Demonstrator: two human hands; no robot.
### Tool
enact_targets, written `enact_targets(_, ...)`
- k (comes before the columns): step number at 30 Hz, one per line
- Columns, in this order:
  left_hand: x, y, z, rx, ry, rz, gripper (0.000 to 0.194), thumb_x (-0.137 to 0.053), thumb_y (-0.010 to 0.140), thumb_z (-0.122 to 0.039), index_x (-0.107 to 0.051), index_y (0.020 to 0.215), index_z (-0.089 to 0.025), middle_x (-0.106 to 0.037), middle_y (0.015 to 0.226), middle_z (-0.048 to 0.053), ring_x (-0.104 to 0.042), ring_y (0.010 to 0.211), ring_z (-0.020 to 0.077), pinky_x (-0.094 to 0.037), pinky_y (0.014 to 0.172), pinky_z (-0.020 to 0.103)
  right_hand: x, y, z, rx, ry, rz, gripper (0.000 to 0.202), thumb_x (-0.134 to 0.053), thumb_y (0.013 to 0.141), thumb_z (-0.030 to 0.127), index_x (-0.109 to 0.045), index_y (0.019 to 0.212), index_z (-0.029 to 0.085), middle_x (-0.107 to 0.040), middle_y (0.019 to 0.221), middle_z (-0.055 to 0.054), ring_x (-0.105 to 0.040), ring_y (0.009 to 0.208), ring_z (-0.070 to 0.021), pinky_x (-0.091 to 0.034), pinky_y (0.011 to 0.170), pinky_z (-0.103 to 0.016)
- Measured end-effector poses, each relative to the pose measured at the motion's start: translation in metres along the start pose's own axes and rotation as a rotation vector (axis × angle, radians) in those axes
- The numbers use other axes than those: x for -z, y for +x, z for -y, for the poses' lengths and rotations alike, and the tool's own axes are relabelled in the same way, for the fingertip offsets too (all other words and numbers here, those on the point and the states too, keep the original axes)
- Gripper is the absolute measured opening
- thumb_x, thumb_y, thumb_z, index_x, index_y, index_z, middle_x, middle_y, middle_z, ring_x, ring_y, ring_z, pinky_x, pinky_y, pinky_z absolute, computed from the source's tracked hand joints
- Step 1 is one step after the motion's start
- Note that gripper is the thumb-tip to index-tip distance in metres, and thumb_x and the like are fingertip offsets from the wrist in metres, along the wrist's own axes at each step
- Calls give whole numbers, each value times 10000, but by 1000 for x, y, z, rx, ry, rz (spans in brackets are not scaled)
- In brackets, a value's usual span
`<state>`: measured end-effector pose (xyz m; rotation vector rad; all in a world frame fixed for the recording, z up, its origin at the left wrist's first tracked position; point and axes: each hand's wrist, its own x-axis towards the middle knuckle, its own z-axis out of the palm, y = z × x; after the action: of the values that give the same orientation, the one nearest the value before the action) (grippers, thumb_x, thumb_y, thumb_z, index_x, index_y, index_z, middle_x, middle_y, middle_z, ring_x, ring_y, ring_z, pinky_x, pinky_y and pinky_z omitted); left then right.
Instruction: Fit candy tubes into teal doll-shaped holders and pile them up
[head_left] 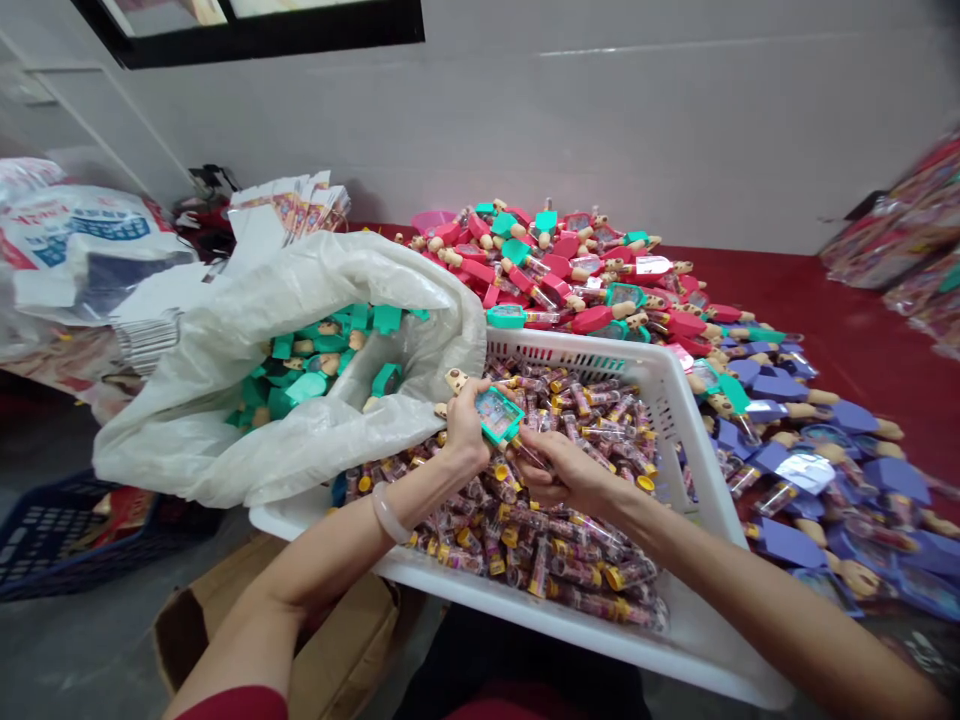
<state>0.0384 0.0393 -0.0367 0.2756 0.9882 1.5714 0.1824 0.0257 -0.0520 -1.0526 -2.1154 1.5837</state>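
Note:
Over a white plastic basket [705, 450], my left hand [466, 430] is closed around a green toy piece [499, 414] with a clear window and a spotted tan knob. My right hand [562, 468] is closed on a small clear tube [529, 453] at the toy's lower end. The two pieces meet there, but my fingers hide how far they are joined. Small clear tubes [540, 560] with yellow caps and dark contents fill much of the basket. A whitish sack [330, 275], its mouth open, rests over the basket's left side with green toy pieces [304, 385] inside.
Behind the basket lies a heap of red and green toys [555, 260] on a red surface; purple ones [795, 480] spread to the right. Stacked printed cards [292, 205] stand at back left. A blue crate [67, 530] and a cardboard box [337, 640] are below.

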Motion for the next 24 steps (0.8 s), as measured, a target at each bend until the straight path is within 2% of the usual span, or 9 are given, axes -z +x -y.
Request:
enact_targets(3,-1,0,-5,-28,14,-3,141,-622,604,-275,-607,595,-135,-641,599,33,-593,520,143,-501,578,266,5,2,1,-15,27,30,617,-140,942,661,-525,776,209,-357,480,60,-313,381,-112,-297,420,-243)
enact_targets(7,1,2,-6,-69,7,-88,115,-622,601,-248,-599,600,-135,-648,624,30,-605,553,137,-497,584,249,-4,2,-4,132,-235,-382,472,-468,863,659,-547,840,194,-528,680,-19,-456,578,-127,-303,516,-234)
enact_targets(9,2,0,-5,-35,12,-56,124,-608,608,-257,-585,589,-137,-637,606,29,-596,537,136,-489,568,248,-11,-1,-8,75,-44,-268,490,-421,879,673,-524,802,200,-461,611,18,-389,505,-105,-277,479,-229)
enact_targets(12,3,-1,-7,-5,43,42,152,-614,620,-287,-584,615,-138,-633,605,27,-597,545,141,-486,564,248,-10,-1,-9,-122,498,122,543,-307,895,717,-506,822,217,-304,495,94,-208,373,-76,-207,384,-214)
enact_targets(14,4,3,-12,-14,146,92,229,-642,660,-354,-600,682,-130,-655,661,42,-616,590,153,-486,574,249,9,5,-5,-221,678,279,536,-360,876,729,-513,841,217,-292,482,110,-167,358,-65,-173,353,-198)
enact_targets(16,8,12,-20,-96,332,85,336,-645,723,-445,-617,822,-125,-687,794,65,-644,687,164,-490,611,247,43,16,2,-258,642,271,484,-506,843,686,-524,804,204,-307,478,108,-182,362,-55,-160,341,-182)
enact_targets(18,16,23,-30,-256,569,57,407,-617,783,-467,-593,1019,-136,-689,1002,85,-657,858,174,-501,715,251,86,30,11,-161,495,41,402,-636,809,587,-553,781,195,-343,474,94,-251,366,-58,-214,337,-178)
enact_targets(20,26,31,-40,-380,872,117,378,-593,815,-361,-556,1128,-152,-657,1148,88,-630,1013,180,-487,852,269,123,42,13,30,457,-214,364,-604,830,565,-594,924,214,-561,662,14,-502,519,-114,-428,453,-219)
enact_targets(24,46,34,-51,-398,1633,497,369,-526,767,-145,-578,1132,-162,-646,1193,98,-583,1124,238,-428,989,345,147,47,-16,-41,-264,-547,360,-536,871,321,-571,1207,196,-644,1130,-123,-617,925,-234,-516,744,-344)
